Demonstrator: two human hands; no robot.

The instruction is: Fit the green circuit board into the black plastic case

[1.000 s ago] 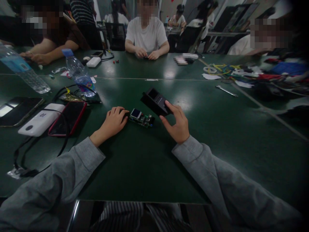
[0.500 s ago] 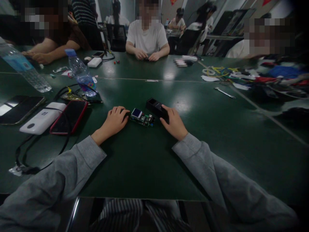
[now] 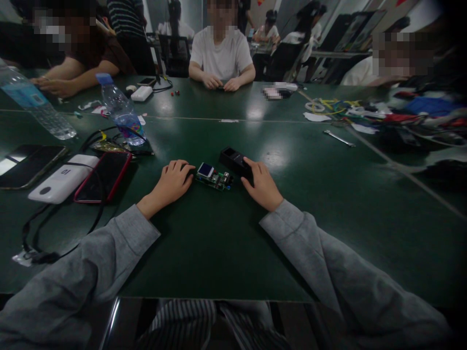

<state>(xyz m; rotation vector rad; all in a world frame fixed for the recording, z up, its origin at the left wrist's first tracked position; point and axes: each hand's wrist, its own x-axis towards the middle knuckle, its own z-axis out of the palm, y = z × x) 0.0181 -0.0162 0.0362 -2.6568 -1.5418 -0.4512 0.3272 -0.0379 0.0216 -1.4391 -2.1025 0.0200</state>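
Note:
My left hand [image 3: 174, 180] rests on the table with its fingers loosely spread and nothing in it. Just to its right lies a small circuit board [image 3: 218, 181] with a little square screen [image 3: 205, 170] facing up. A black rectangular plastic case [image 3: 233, 160] lies behind the board, slanting toward my right hand [image 3: 263, 183]. The fingers of that hand are apart and rest at the case's near end, partly covering it. My right thumb points toward the board, with a gap between them.
To the left lie a red-edged phone [image 3: 105, 177], a white power bank [image 3: 63, 180], a dark phone [image 3: 31, 165] and black cables. Two plastic bottles [image 3: 122, 114] stand behind. A wrench [image 3: 339, 138] and tangled wires [image 3: 365, 112] are at right. People sit across the table.
Both hands, the circuit board and the case stay in the same places. The whole view has shifted only very slightly.

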